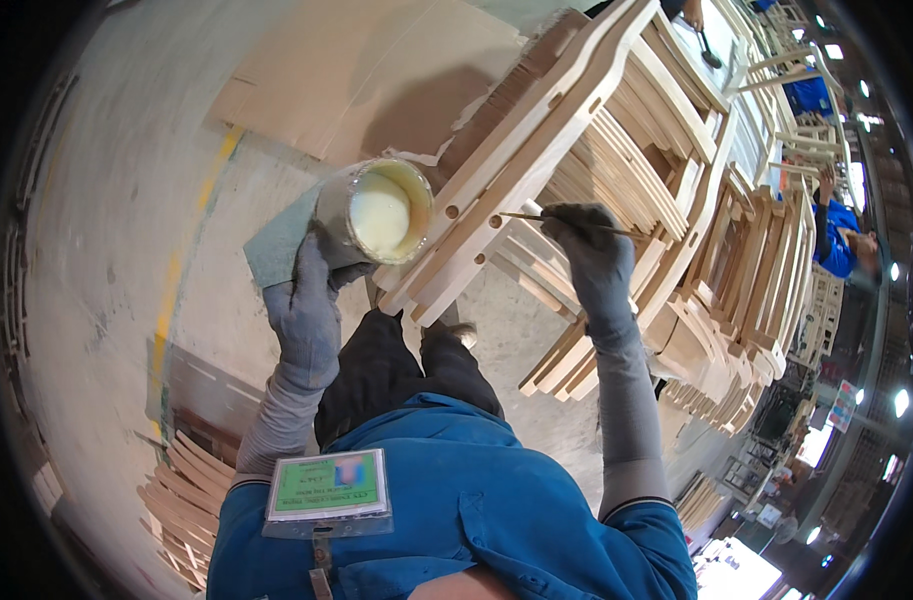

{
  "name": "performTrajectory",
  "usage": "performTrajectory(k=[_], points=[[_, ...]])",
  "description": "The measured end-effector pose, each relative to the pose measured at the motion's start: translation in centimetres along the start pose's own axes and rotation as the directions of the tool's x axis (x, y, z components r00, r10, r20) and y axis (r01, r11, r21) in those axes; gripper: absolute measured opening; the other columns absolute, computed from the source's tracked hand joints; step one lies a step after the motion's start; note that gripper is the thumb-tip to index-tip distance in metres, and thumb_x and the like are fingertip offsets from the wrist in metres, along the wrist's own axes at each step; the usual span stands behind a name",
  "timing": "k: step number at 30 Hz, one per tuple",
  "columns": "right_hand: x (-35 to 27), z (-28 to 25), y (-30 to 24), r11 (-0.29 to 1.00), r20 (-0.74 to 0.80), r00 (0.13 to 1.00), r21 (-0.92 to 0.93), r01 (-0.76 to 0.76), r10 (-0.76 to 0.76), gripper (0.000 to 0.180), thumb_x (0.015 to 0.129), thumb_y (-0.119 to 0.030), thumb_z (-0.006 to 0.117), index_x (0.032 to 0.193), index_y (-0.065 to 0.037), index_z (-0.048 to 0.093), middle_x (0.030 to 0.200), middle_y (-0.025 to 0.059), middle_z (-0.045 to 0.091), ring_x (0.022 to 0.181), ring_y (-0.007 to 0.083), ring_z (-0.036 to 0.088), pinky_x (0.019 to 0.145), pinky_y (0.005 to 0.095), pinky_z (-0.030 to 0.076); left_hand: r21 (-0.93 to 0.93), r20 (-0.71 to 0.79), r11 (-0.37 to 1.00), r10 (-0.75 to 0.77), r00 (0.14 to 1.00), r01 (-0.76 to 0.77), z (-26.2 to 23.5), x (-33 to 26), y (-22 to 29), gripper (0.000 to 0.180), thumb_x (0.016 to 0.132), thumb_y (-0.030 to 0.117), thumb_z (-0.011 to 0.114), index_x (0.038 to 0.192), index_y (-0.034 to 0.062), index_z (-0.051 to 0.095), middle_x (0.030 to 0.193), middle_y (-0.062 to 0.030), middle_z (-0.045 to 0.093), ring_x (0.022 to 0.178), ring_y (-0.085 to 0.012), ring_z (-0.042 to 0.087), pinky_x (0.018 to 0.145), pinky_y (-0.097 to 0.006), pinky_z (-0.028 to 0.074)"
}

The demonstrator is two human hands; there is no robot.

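My left hand (304, 300), in a grey glove, holds a round metal tin (374, 212) of pale creamy glue, with a grey-green cloth (278, 245) pinned under it. My right hand (593, 258), also grey-gloved, grips a thin stick brush (561, 221) whose tip points at a drilled hole in a light wooden chair frame (536, 150). The frame piece slants from upper right down to the middle, with several round holes along its edge near the tin.
Stacks of unfinished wooden chair frames (721, 300) fill the right side. Curved wooden slats (181, 500) lie piled at lower left. A person in blue (838, 240) stands at far right. A concrete floor with a yellow line (171, 290) lies on the left.
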State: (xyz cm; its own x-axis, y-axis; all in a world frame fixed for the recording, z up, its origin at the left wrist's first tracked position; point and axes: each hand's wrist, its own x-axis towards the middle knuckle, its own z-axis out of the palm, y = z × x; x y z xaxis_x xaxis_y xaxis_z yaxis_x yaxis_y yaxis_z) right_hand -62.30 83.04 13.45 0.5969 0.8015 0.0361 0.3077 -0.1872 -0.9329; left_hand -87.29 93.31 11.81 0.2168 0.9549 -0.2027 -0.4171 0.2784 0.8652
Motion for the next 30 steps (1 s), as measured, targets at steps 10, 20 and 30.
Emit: performTrajectory(k=[10, 20, 30], points=[[-5.8, -3.3, -8.2, 0.877, -0.203, 0.889, 0.179, 0.445, -0.41, 0.026, 0.074, 0.004, 0.071, 0.095, 0.003, 0.056, 0.093, 0.0204, 0.064, 0.085, 0.0239, 0.066, 0.073, 0.0307, 0.056, 0.079, 0.32, 0.991, 0.074, 0.945, -0.104, 5.7, -2.0, -0.5, 0.024, 0.095, 0.007, 0.044, 0.118, 0.0018, 0.047, 0.114, -0.0099, 0.055, 0.099, -0.0156, 0.058, 0.077, -0.03, 0.055], [-12.5, -3.9, -9.6, 0.854, -0.151, 0.859, 0.114, 0.507, -0.49, 0.02, 0.076, 0.0, 0.069, 0.087, -0.002, 0.054, 0.09, 0.0233, 0.063, 0.091, 0.0379, 0.063, 0.074, 0.0452, 0.055, -0.242, 0.341, 0.956, 0.242, 0.909, -0.164, 8.9, -2.8, -1.7, 0.029, 0.095, 0.005, 0.043, 0.124, 0.0021, 0.043, 0.119, -0.0127, 0.051, 0.103, -0.0184, 0.055, 0.082, -0.034, 0.054], [-10.5, -5.3, -7.4, 0.78, -0.334, 0.9, 0.467, 0.417, -0.281, 0.02, 0.078, 0.001, 0.065, 0.095, 0.001, 0.055, 0.093, 0.026, 0.062, 0.085, 0.0336, 0.064, 0.07, 0.0449, 0.056, -0.17, 0.481, 0.966, 0.252, 0.84, -0.193, 11.5, -3.2, -0.3, 0.027, 0.095, 0.006, 0.042, 0.122, 0.0026, 0.044, 0.12, -0.0096, 0.051, 0.106, -0.0164, 0.054, 0.087, -0.031, 0.052]])
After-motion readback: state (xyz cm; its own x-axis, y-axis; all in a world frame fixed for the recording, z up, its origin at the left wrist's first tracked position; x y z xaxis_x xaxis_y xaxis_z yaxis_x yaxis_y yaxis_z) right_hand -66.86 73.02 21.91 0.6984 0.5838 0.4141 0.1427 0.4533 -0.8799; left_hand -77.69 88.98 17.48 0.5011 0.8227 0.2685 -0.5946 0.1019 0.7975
